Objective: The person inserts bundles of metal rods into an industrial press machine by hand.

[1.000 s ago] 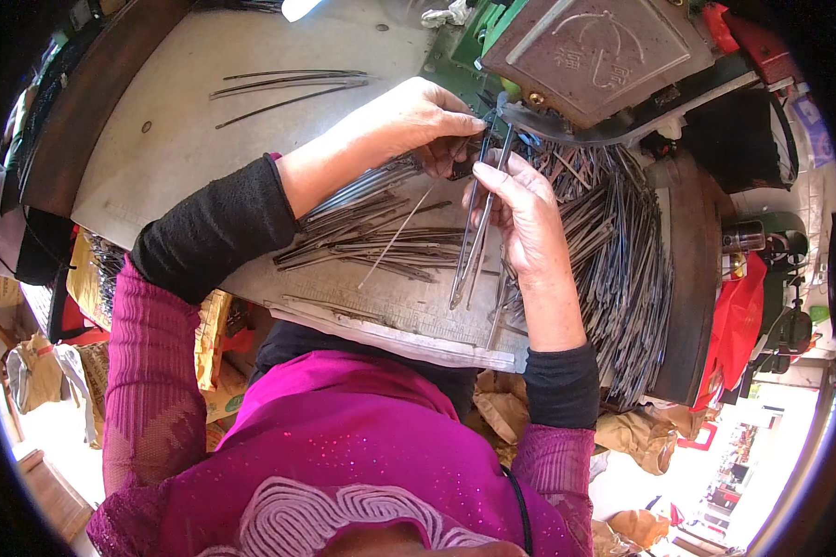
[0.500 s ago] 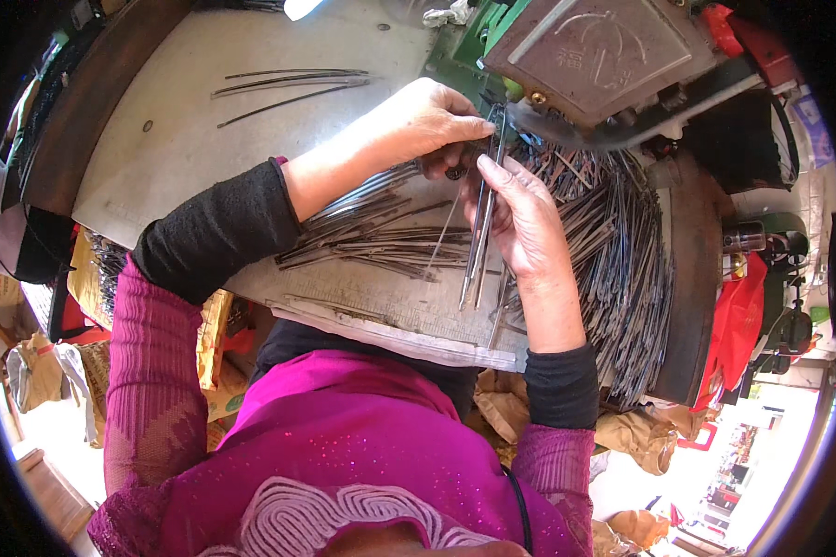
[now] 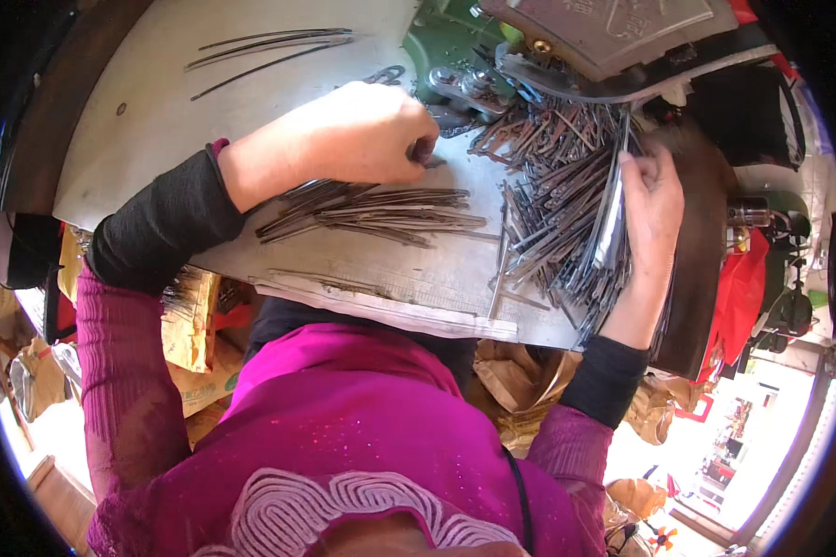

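My left hand (image 3: 376,135) is curled over the metal tabletop, its fingertips turned under, so whatever they pinch is hidden. Below it a loose bundle of long, thin dark metal strips (image 3: 381,215) lies on the table. At the right, my right hand (image 3: 652,200) is at the edge of a big heap of similar metal strips (image 3: 557,209). Its thumb and fingers close around a few upright strips (image 3: 613,200), slightly blurred. Three separate strips (image 3: 274,39) lie apart at the far left.
A green machine base (image 3: 455,42) with a metal cover (image 3: 613,32) stands at the far side, above the heap. Bent pieces of metal (image 3: 385,74) lie near it. A pale strip edges the near side of the tabletop (image 3: 390,311). Brown paper bags (image 3: 520,376) sit below.
My hands have come apart from near the machine: the right went right to the heap with strips, the left moved left and toward me. The view has shifted slightly.
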Demonstrator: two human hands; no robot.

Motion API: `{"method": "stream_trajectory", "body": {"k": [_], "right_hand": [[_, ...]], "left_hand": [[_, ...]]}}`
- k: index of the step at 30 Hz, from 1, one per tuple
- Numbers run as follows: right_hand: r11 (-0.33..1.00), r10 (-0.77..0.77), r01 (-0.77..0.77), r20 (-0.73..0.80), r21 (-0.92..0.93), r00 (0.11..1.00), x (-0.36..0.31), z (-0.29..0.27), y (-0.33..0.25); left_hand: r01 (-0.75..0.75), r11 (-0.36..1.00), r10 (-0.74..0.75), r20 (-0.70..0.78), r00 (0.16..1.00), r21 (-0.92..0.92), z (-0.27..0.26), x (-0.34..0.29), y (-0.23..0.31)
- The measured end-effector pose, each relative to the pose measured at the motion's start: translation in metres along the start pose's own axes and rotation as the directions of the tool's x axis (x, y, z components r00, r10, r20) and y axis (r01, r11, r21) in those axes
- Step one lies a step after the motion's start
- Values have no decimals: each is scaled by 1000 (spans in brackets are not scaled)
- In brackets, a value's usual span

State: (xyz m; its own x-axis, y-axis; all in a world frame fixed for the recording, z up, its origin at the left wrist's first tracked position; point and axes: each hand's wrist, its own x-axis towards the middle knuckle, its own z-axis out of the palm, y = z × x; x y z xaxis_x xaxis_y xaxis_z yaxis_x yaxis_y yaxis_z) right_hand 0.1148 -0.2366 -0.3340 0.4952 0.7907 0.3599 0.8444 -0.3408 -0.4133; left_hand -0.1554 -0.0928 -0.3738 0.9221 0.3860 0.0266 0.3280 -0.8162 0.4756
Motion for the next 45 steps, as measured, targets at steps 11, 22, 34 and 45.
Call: {"method": "stream_trajectory", "body": {"k": [11,22,34,45], "right_hand": [[764,-595,636,267,-106,758,-24,55,-46],[694,-667,704,236,-151,707,-25,65,-57],[839,-123,-128,415,528,901,-36,77,-73],[668,-139,-344,565,660,813,-34,67,-80]], "left_hand": [[-22,993,33,-88,996,117,6,0,0],[-28,992,36,-65,997,122,10,-3,6],[-102,980,136,-202,970,174,13,-2,-2],[49,820,-113,-77,991,-570,-2,16,-33]]}}
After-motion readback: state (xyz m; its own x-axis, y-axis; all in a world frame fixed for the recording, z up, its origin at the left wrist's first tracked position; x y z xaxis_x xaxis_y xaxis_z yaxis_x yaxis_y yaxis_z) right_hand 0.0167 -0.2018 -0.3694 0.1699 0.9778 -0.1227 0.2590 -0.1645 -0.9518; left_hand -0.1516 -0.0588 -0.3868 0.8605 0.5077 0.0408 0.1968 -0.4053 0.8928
